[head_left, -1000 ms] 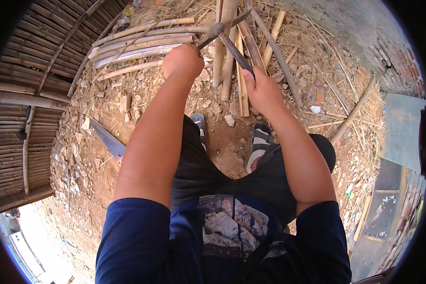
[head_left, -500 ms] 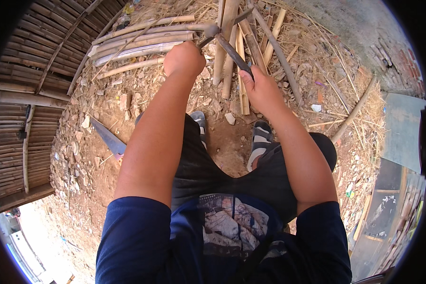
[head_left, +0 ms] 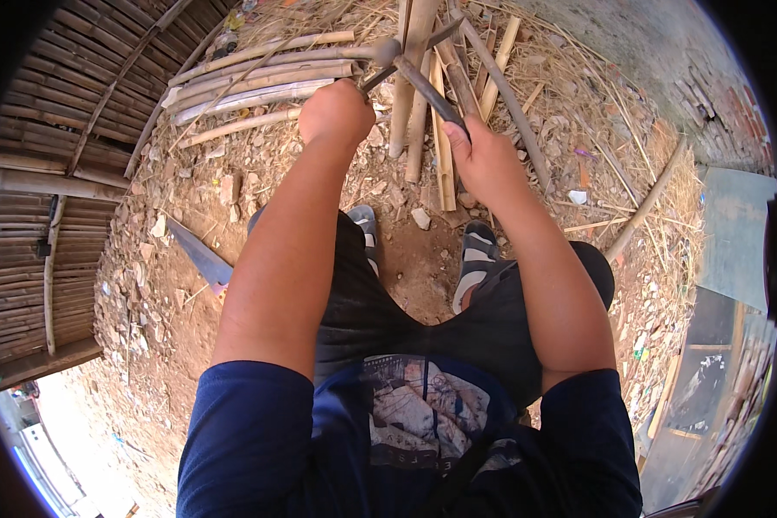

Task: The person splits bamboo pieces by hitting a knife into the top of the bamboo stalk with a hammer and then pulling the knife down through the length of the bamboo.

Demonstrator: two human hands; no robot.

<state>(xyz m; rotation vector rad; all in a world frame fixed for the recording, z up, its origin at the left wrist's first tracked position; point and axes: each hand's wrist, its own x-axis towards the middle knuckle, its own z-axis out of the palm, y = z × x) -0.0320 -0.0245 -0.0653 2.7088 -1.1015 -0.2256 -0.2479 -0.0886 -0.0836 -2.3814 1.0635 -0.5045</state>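
Observation:
My left hand (head_left: 337, 114) is closed round the handle end of a long dark blade, which looks like a machete (head_left: 445, 33). The blade slants up to the right across an upright bamboo pole (head_left: 413, 65), whose body hides its middle; I cannot tell how deep it sits in the pole. In my right hand (head_left: 489, 160) is the dark handle of what looks like a hammer (head_left: 429, 93), pointing up and left toward the blade. A rounded grey lump at its far end, apparently the head, lies beside the pole, left of it.
Several cut bamboo lengths (head_left: 263, 76) lie at the far left. Split bamboo pieces (head_left: 445, 177) stand or lean behind the pole. A handsaw (head_left: 200, 255) rests on the rubble-strewn ground at left. A bamboo-slat wall (head_left: 30, 250) borders the left; a concrete wall (head_left: 639, 60) the far right.
My right hand has shifted slightly up and to the right with the hammer, whose handle now tilts a little differently. The left hand and machete stay nearly still.

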